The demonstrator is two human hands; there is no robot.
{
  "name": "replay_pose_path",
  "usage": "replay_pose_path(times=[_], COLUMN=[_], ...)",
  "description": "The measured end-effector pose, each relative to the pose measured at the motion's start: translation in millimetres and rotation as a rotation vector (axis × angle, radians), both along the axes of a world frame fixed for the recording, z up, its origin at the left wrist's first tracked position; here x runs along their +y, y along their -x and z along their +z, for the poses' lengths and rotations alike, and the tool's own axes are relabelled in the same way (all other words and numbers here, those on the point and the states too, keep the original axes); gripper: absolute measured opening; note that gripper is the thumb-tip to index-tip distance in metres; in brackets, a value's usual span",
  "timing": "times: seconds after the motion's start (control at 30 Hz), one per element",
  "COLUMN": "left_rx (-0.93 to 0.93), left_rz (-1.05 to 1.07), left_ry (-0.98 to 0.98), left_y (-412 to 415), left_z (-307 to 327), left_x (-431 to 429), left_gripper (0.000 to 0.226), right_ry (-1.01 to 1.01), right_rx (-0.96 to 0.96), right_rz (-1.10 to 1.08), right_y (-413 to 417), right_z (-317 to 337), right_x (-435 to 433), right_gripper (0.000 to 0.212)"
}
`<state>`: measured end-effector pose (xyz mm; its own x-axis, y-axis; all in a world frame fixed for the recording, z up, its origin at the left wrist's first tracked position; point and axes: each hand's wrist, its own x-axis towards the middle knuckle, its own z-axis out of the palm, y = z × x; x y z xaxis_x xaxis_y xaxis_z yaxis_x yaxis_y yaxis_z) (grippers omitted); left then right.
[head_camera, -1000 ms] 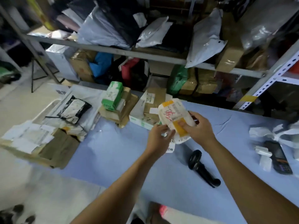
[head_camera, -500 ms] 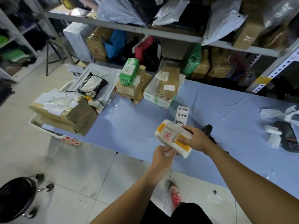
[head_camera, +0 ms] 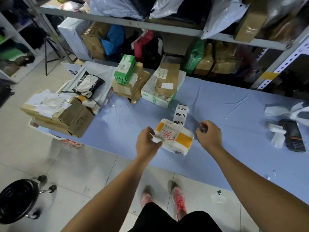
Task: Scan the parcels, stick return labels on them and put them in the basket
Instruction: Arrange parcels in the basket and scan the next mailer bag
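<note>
A white padded parcel (head_camera: 173,137) with yellow tape and red handwriting sits low over the front of the blue table (head_camera: 234,104). My left hand (head_camera: 147,143) pinches its left end. My right hand (head_camera: 209,134) is off the parcel, just to its right, with fingers curled over the dark head of the scanner (head_camera: 202,130), which is mostly hidden beneath it. A strip of return labels (head_camera: 181,114) lies just behind the parcel. The white basket (head_camera: 33,123) stands at the table's left end, piled with cardboard boxes.
Several parcels are stacked at the table's back left, among them a green box (head_camera: 125,69). A black handheld terminal (head_camera: 293,137) and white paper scraps lie at the far right. Shelves of parcels rise behind. A black stool (head_camera: 16,198) stands on the floor at the left.
My right hand has let go of the parcel and moved right onto the scanner. My left hand alone holds the parcel now. The view has pulled back from the table.
</note>
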<state>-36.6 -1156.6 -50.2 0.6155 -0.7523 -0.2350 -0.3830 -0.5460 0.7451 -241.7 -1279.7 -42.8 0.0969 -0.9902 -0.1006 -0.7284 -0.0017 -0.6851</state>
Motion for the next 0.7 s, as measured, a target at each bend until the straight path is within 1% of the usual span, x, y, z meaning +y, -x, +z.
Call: replay_pose_path(times=[0.03,0.07,0.13,0.17,0.23,0.27,0.33,0.43,0.5,0.6,0.67,0.7], left_rx=[-0.022,-0.038,-0.113,-0.171,-0.248,-0.262,-0.284,-0.361,-0.376,-0.291,-0.221,-0.197], left_rz=[-0.022,-0.081,-0.293,-0.423,-0.640,-0.713,-0.785,-0.788,-0.718,-0.538,-0.434,-0.393], left_ry=[-0.005,-0.034,-0.129,-0.180,-0.248,-0.261,-0.245,-0.180,-0.136,-0.095,-0.081,-0.068], left_y=[-6.8,-12.5,-21.8,-24.5,-26.4,-25.9,-24.9,-25.7,-26.4,-21.5,-16.8,-14.7], left_z=[4.5,9.1,16.9,18.9,18.2,15.8,10.0,3.9,1.2,-2.8,-4.2,-5.1], left_x=[-9.8,-20.5,-41.9,-50.9,-62.4,-64.9,-67.0,-65.3,-59.8,-48.1,-44.2,-43.0], left_gripper=[0.053,0.069,0.102,0.112,0.120,0.119,0.112,0.105,0.100,0.088,0.083,0.081], right_ry=[0.031,0.020,-0.109,-0.197,-0.326,-0.350,-0.327,-0.300,-0.307,-0.307,-0.289,-0.276], right_rx=[0.072,0.150,0.305,0.361,0.434,0.473,0.572,0.722,0.805,0.894,0.877,0.824], right_rz=[-0.051,-0.087,-0.101,-0.078,-0.011,0.015,0.036,0.067,0.098,0.146,0.152,0.127], right_y=[8.0,15.8,28.3,32.7,36.7,37.0,34.9,30.6,29.2,27.8,23.4,20.1], right_z=[-2.7,-5.7,-13.1,-17.3,-24.9,-27.9,-32.0,-36.2,-38.4,-38.4,-33.5,-28.3], right_x=[-2.1,-3.6,-4.7,-4.0,-4.1,-4.5,-6.1,-7.8,-10.0,-14.1,-16.0,-16.3], right_gripper=[0.026,0.029,0.047,0.057,0.069,0.071,0.065,0.057,0.052,0.044,0.041,0.040])
